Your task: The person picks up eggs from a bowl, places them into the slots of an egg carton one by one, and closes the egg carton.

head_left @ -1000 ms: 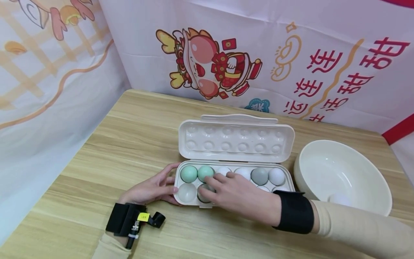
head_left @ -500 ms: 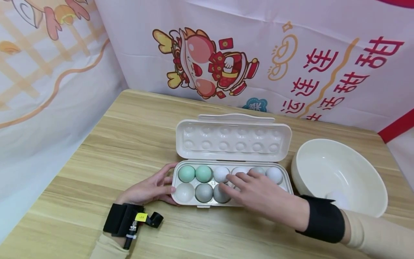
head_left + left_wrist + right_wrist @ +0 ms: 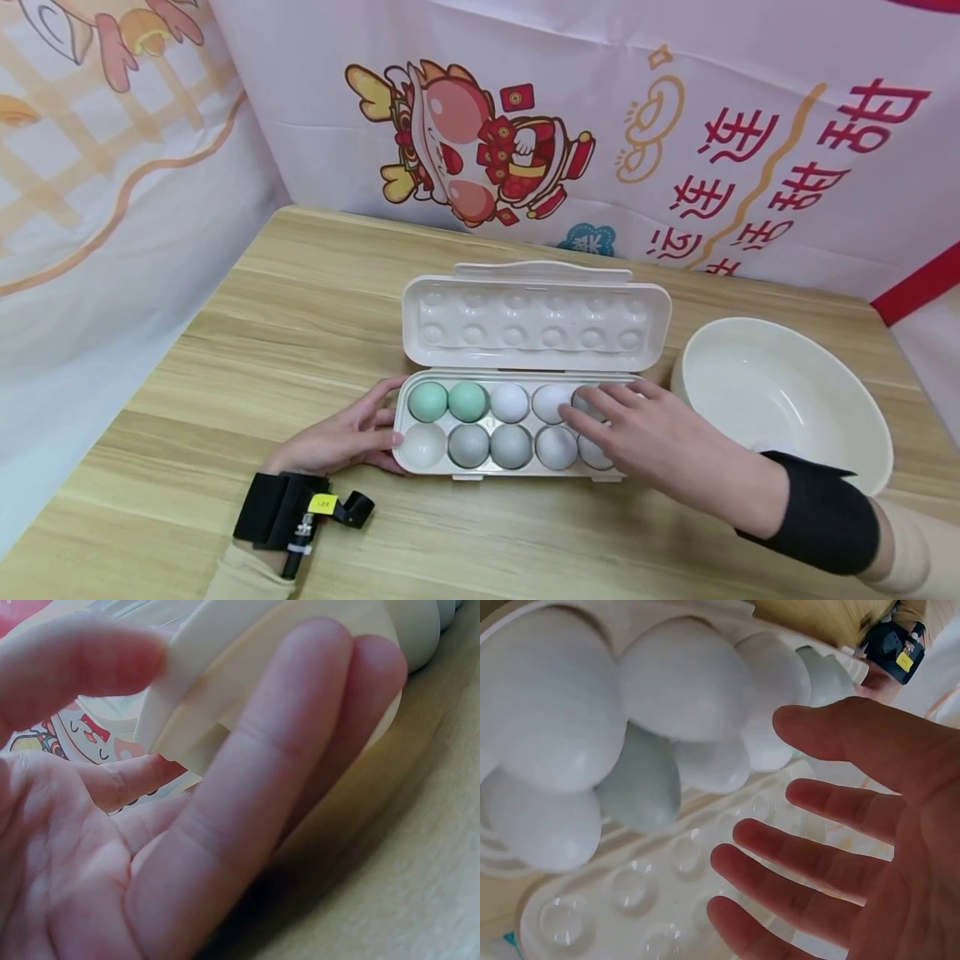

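An egg carton (image 3: 423,468) lies on the table with its lid (image 3: 536,353) folded back. My left hand (image 3: 341,437) grips its left end; in the left wrist view the fingers (image 3: 240,787) reach along the outside wall and the thumb (image 3: 112,656) is at the rim. Over the right part of the carton, my right hand (image 3: 667,437) spreads its fingers and holds nothing. Two pale green eggs (image 3: 428,402) sit at back left, with white eggs (image 3: 510,403) and greyish eggs (image 3: 469,446) beside them. The front left cup holds no egg. Eggs under the right hand are partly hidden.
A large cream bowl (image 3: 787,367) stands right of the carton, partly behind the right forearm. A wood-patterned table (image 3: 225,367) carries everything. Printed cloth (image 3: 480,125) hangs behind the table's back edge.
My right hand has swept rightward over the carton, from the left cups to the right end, uncovering the grey and white front eggs. The left hand keeps its grip on the carton's left end.
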